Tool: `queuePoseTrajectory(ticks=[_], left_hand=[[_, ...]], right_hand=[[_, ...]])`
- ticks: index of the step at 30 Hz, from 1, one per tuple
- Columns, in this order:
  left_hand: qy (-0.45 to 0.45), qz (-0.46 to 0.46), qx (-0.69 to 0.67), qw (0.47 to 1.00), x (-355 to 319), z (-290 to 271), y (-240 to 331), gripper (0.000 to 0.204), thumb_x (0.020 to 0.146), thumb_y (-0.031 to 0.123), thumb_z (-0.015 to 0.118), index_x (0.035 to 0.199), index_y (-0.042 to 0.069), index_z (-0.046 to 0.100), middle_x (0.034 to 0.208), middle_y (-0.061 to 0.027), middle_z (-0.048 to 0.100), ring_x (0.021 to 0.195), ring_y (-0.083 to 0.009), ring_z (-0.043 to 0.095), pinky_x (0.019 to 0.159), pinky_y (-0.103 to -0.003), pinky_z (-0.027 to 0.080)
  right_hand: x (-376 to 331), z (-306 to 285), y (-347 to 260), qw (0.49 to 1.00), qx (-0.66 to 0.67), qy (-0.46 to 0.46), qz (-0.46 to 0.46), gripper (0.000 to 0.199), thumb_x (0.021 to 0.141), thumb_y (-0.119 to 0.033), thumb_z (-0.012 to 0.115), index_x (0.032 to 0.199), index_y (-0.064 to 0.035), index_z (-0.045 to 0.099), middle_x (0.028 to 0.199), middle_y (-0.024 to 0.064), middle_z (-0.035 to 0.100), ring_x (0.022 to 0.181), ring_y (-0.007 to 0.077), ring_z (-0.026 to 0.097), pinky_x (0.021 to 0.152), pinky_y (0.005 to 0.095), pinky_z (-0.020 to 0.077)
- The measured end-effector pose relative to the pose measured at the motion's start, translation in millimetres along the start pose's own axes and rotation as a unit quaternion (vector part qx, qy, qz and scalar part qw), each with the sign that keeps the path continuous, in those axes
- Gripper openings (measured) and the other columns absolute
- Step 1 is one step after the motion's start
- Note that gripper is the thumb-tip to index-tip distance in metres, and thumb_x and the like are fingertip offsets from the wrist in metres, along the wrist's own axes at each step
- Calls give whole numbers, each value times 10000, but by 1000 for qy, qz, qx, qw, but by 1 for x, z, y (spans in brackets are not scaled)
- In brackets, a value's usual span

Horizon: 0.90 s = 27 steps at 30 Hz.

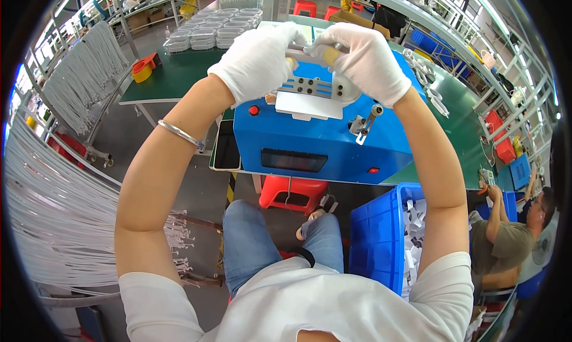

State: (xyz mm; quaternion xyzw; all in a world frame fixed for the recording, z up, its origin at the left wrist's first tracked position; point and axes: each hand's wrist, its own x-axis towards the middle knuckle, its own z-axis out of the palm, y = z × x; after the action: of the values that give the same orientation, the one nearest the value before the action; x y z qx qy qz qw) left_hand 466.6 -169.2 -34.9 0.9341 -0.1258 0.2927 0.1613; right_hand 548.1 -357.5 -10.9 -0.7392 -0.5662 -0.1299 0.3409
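Both my hands wear white gloves and are raised over the top of a blue benchtop machine (322, 145). My left hand (257, 61) and my right hand (368, 59) come close together, fingers bent in a pinch. Between the fingertips runs a thin pale piece (299, 47), too small and covered to name. Yellowish tips show at the fingers. Just below them sits a slotted metal bracket (313, 87) with a white plate (308, 105) in front. On the machine are a red button (254, 111), a dark display (294, 160) and a metal roller arm (370, 120).
A blue crate (376, 241) of white scraps stands by my right leg. Clear plastic trays (220, 29) and a tape dispenser (145, 67) rest on the green table (161, 80). White cables (65, 205) hang at left. Another person (506, 238) works at right.
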Motion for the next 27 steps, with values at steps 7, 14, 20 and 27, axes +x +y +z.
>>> queuePoseTrajectory(ticks=[7, 14, 20, 27], left_hand=[[13, -23, -24, 999, -1, 1, 2, 257, 784, 85, 630, 1035, 46, 595, 973, -200, 621, 895, -345, 630, 800, -405, 509], [64, 23, -9, 998, -6, 3, -3, 138, 788, 59, 632, 919, 35, 594, 846, -145, 639, 739, -242, 625, 679, -339, 510], [109, 28, -6, 994, -10, 0, 4, 190, 782, 87, 651, 962, 44, 608, 867, -133, 640, 844, -281, 620, 757, -362, 498], [207, -179, -494, 825, -81, 47, 18, 325, 997, 158, 421, 1287, 33, 497, 936, 34, 575, 654, 0, 439, 551, -140, 367]], right_hand=[[-3, 3, -5, 962, -222, 36, -156, 117, 823, 14, 592, 909, -42, 649, 822, 109, 603, 717, 153, 586, 665, 274, 494], [11, 4, -5, 996, -16, -62, 70, 126, 880, -192, 611, 854, -69, 605, 828, 74, 629, 708, 141, 613, 634, 282, 495], [15, 9, 11, 974, 53, -121, 186, 311, 890, -374, 616, 934, -66, 606, 884, 63, 659, 709, 101, 596, 642, 246, 488], [-16, -15, 28, 937, 302, -123, 128, 453, 923, -420, 541, 1191, -58, 594, 1044, 83, 657, 957, 169, 606, 900, 304, 475]])
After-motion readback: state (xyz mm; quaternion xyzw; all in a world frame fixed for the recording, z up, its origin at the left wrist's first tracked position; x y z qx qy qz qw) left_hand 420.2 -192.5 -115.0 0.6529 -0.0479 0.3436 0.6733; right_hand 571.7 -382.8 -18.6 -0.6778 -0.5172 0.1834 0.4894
